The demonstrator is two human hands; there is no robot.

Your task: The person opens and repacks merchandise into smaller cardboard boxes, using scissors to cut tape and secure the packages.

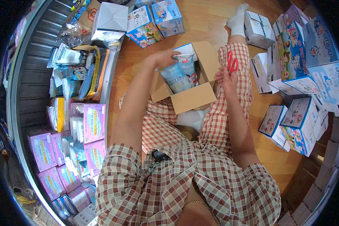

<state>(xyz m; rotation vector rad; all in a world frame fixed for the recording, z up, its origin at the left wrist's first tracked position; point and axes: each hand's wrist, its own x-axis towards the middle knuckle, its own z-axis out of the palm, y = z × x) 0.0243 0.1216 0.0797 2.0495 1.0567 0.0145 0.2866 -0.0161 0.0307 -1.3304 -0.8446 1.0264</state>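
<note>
Left hand (162,59) on packets (179,75) in cardboard box (192,98), right hand (227,78) gripping red scissors (232,62)

**Premises: small stockroom or home packing area for boxed goods**

The person sits on a bare wooden floor (199,22), legs out, with no work surface in view. Merchandise surrounds the seat. At the right of the frame stand piles of printed cartoon boxes (301,64), many alike, some white ones among them. At the left, rows of identical pink boxes (90,122) and soft plastic packs (69,56) lie stacked along a dark ribbed metal shutter (34,67), of the kind fitted to a shopfront or store. More boxes lie at the upper centre. An open cardboard carton (194,98) sits between the knees. Repeated stock in quantity, floor-level handling and the shutter indicate storage and packing rather than living space.
</note>
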